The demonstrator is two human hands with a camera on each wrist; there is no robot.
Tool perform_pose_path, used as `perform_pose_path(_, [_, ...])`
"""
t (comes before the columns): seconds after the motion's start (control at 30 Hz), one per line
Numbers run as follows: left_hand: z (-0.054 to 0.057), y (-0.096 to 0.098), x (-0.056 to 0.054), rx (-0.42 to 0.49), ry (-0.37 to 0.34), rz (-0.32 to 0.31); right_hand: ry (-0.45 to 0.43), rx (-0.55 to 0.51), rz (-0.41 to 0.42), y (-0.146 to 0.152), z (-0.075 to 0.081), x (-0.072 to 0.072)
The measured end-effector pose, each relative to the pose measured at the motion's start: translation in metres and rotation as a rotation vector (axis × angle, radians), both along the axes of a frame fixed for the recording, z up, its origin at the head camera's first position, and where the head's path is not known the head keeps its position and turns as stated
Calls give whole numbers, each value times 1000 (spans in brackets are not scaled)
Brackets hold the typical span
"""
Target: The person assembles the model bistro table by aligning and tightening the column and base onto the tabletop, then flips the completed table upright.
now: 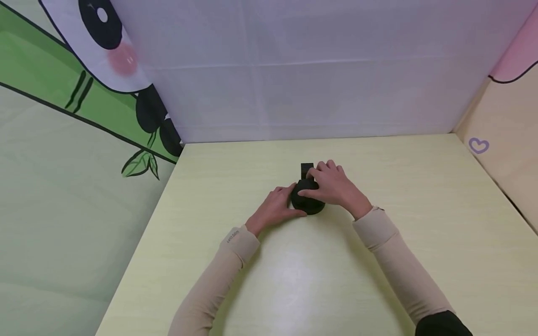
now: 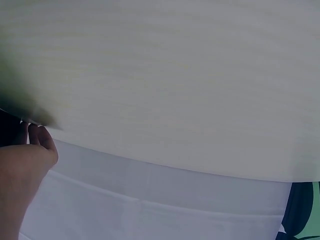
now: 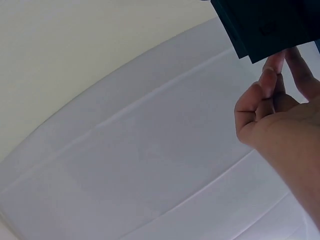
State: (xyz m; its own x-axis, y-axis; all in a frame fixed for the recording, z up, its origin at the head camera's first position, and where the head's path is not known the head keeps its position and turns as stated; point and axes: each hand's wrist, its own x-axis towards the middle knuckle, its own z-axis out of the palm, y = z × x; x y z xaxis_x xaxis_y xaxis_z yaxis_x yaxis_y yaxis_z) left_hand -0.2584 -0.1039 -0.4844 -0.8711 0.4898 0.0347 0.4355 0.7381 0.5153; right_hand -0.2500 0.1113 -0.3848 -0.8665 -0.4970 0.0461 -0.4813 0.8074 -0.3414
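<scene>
A black rounded object (image 1: 310, 205) with a flat rectangular tab (image 1: 306, 169) at its far side stands on the pale wooden table; its exact kind is unclear. My left hand (image 1: 277, 205) holds its left side, thumb at the near edge and fingers at the far one. From the right, my right hand (image 1: 334, 184) grips the top with thumb and forefinger. In the right wrist view, fingertips touch the lower edge of a dark, flat-sided piece (image 3: 272, 30) with layered edges. The left wrist view catches only part of the left hand (image 2: 27, 155), beside a dark shape cut off by the frame.
The pale table (image 1: 235, 163) spreads round both hands. A lilac cloth wall (image 1: 294, 93) rises at its back edge. Printed cloth with green stalks and leaves (image 1: 140, 163) hangs on the left, and a cream panel with a heart (image 1: 478, 145) borders the right.
</scene>
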Motion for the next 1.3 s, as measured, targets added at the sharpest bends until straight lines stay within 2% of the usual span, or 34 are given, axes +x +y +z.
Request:
perform_pose_path(0.13, [0, 0, 0, -13, -8, 4, 30, 20, -9, 3, 0, 4])
perform_pose_path(0.33, [0, 0, 0, -20, -4, 14, 129, 64, -18, 1, -1, 11])
perform_pose_path(0.57, [0, 0, 0, -11, -13, 14, 190, 57, -53, -3, -5, 15])
perform_pose_path(1.0, [-2, -2, -2, 4, 8, -3, 179, 44, -49, -8, -8, 20])
perform_pose_path(1.3, [-3, 0, -3, 11, 17, -10, 203, 35, 36, -5, -10, 20])
